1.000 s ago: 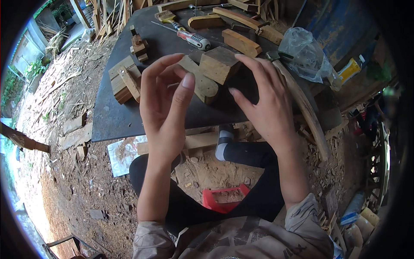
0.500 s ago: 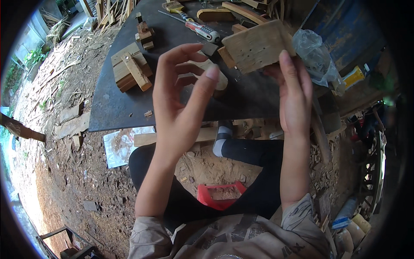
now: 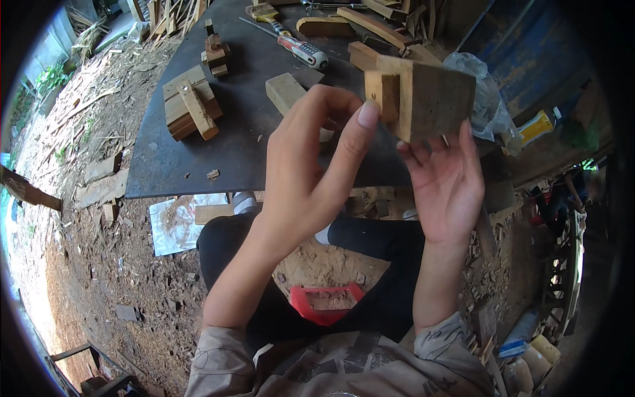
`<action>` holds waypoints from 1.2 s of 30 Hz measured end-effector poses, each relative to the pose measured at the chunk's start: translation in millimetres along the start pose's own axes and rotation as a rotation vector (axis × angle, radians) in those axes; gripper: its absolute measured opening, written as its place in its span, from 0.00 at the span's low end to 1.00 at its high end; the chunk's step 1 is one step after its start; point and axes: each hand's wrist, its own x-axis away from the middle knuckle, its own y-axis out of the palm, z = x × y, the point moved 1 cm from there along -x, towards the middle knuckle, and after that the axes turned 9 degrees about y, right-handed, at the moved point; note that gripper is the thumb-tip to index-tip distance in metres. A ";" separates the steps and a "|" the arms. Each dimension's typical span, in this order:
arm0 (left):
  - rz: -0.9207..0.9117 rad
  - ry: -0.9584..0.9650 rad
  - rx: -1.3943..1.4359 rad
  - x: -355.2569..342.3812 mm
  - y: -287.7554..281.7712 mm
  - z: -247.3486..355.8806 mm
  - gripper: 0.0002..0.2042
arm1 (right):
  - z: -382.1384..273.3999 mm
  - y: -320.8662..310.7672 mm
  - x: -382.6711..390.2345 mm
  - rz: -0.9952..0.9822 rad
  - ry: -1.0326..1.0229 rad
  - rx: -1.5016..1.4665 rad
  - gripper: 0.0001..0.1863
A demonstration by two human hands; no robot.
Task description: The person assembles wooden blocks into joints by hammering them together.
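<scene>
Before me, above the table's right part, I hold up a thick wooden block with a smaller wooden piece sticking out from its left side. My left hand is closed, with thumb and fingers at that smaller piece; its other fingers are partly hidden. My right hand cradles the block from below, palm toward me, fingers partly hidden behind its lower edge. A loose pale wood block lies on the dark table behind my left hand.
At the left are a stacked wooden piece with a stick and small wooden parts. Farther back lie a screwdriver and wooden strips. A clear plastic bag and a yellow container are at right. A red stool is below.
The block has turned, so its edge and the protruding piece now show. My left hand has moved right to touch it. My right hand has shifted from its face to beneath it.
</scene>
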 end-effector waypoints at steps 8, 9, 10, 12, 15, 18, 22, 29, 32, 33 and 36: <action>-0.078 0.070 -0.155 4.3 9.6 2.2 0.14 | 0.7 -9.2 24.9 0.032 -0.077 0.114 0.26; -0.072 0.044 -0.143 4.1 9.6 2.0 0.14 | 0.5 -10.6 26.1 -0.026 -0.051 0.128 0.27; -0.081 0.032 -0.146 3.0 8.3 1.4 0.14 | 0.6 -12.3 27.8 -0.020 -0.070 0.136 0.27; -0.099 0.002 -0.138 1.7 3.8 1.5 0.15 | 3.5 -15.4 31.7 0.062 -0.015 0.236 0.31; -0.108 -0.048 -0.121 -0.1 -3.1 0.3 0.15 | 5.8 -16.8 37.2 0.023 -0.024 0.566 0.37; -0.156 -0.034 -0.140 -0.8 -4.0 -1.4 0.16 | 5.5 -16.2 41.8 0.025 -0.020 0.562 0.35; -0.174 0.016 -0.162 0.1 -1.4 -2.3 0.17 | 4.2 -11.5 47.0 0.034 0.008 0.614 0.37; -0.202 0.207 -0.290 -3.7 -8.7 -5.5 0.15 | 7.4 -5.6 51.9 0.055 -0.060 0.701 0.41; -0.193 0.220 -0.308 -3.8 -7.8 -6.9 0.15 | 8.4 -5.6 51.8 0.047 -0.100 0.729 0.40; -0.205 0.212 -0.304 -3.7 -7.3 -7.3 0.15 | 9.1 -5.8 51.7 0.045 -0.088 0.762 0.40; -0.211 0.232 -0.338 -3.2 -7.5 -7.7 0.14 | 11.5 -5.9 52.4 0.046 -0.113 0.791 0.40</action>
